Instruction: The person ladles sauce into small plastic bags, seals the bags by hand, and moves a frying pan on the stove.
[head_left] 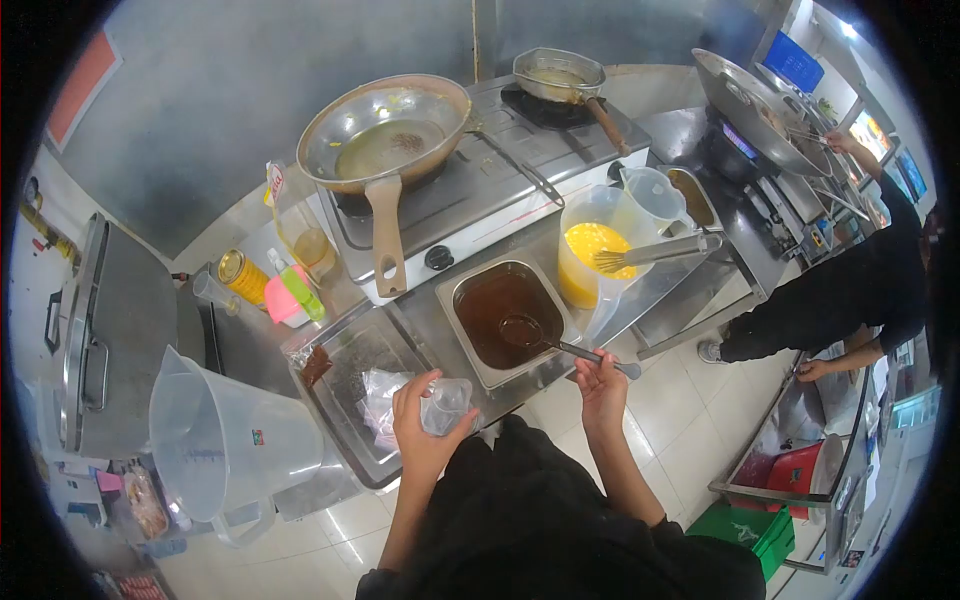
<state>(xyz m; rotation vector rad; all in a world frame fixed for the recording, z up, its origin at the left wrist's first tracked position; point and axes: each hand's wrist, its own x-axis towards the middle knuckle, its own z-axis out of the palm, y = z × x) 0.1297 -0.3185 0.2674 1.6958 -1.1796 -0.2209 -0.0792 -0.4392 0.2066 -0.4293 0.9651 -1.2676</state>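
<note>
Brown sauce (490,300) sits in the steel pan (466,335) at twelve o'clock, your right hand (602,388) pinching the ladle (568,349), your left hand (424,425) curling its fingers round the clear plastic cup (450,407) at eleven: ladle level, light squeeze!

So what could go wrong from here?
Drips: the ladle sits in the metal pan of brown liquid, apart from the clear plastic cup in the left grip; liquid could fall between.
Snag: the frying pan handle juts toward the camera; an arm might catch it.
Knock: the whisk sticks out past the plastic pitcher; a bump may dislodge it.
</note>
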